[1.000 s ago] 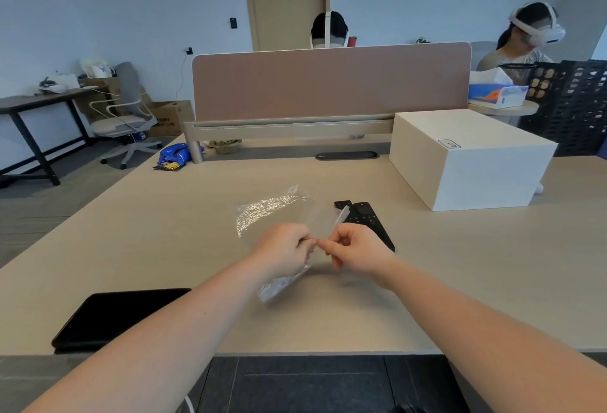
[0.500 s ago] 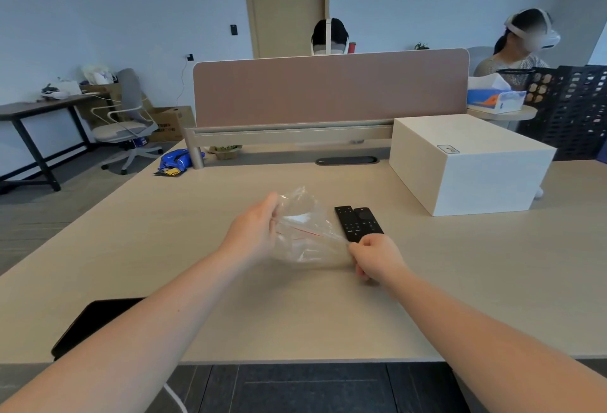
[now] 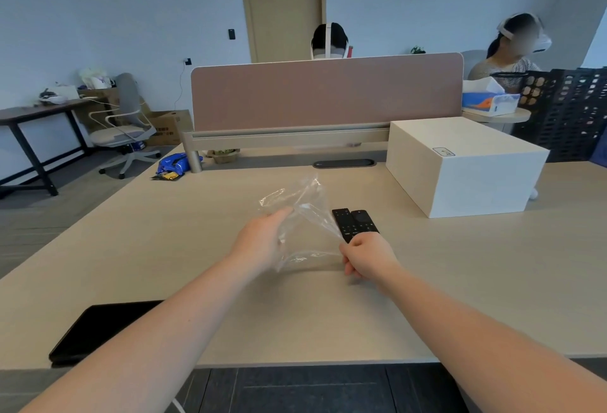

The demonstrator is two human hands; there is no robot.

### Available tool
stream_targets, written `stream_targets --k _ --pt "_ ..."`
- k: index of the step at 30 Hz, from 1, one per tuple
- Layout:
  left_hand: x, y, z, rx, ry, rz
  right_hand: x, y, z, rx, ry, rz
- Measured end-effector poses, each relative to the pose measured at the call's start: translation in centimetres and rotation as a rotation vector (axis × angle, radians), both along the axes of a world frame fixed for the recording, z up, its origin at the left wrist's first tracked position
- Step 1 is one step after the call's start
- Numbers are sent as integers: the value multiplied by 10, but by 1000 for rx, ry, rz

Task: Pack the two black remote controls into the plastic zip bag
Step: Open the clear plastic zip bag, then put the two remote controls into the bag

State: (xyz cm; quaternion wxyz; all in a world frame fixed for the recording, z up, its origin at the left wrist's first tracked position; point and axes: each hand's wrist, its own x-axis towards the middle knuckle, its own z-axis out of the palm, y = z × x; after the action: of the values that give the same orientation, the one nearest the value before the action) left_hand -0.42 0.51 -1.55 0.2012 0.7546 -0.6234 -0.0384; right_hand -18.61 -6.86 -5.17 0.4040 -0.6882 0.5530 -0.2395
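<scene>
A clear plastic zip bag (image 3: 303, 215) is stretched between my two hands just above the desk. My left hand (image 3: 262, 241) is at the bag's left side with fingers inside or against its opening. My right hand (image 3: 366, 256) pinches the bag's right edge. Two black remote controls (image 3: 354, 223) lie side by side on the desk, just beyond my right hand and touching the bag's right corner. The near ends of the remotes are hidden by my right hand.
A white box (image 3: 460, 166) stands on the desk to the right. A black tablet (image 3: 95, 330) lies near the front left edge. A pink divider panel (image 3: 325, 94) closes the far side. Two people with headsets sit behind it.
My hands have pulled apart and moved forward, spreading the bag open. The left hand moved left and forward, the right hand moved right next to the remotes.
</scene>
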Motion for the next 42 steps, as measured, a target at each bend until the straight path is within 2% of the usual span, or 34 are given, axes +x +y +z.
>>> stream_targets --k 2,8,12,15,18,20,22,24,31,35,39,42 --pt "3 0 2 52 36 -82 -4 -3 -4 -71 38 -4" --pt "7 4 -3 27 -113 -157 -14 2 -11 -269 65 -122" --pt "6 4 -8 54 -196 -116 -21 7 -13 -366 283 -111" --pt "4 4 -10 29 -189 -88 -19 10 -12 -393 441 -50" --pt "5 2 -15 21 -167 -71 -12 10 -8 -420 538 -25" --pt "6 0 -19 113 -192 -151 -8 8 -6 -415 541 -14" --pt "5 1 -23 275 -215 -229 -4 7 -5 -352 456 -23" --pt "5 3 -27 321 -190 -240 -3 7 -4 -270 317 -48" --pt "2 3 -22 -89 -61 -102 -15 10 3 -216 -66 -224" --pt "3 -2 -19 -187 35 14 -25 20 22 -288 -333 -286" --pt "2 -9 -18 -175 32 119 -29 32 46 -280 -525 -150" --pt "3 -13 -17 -132 97 207 -32 46 57 -308 -471 31"
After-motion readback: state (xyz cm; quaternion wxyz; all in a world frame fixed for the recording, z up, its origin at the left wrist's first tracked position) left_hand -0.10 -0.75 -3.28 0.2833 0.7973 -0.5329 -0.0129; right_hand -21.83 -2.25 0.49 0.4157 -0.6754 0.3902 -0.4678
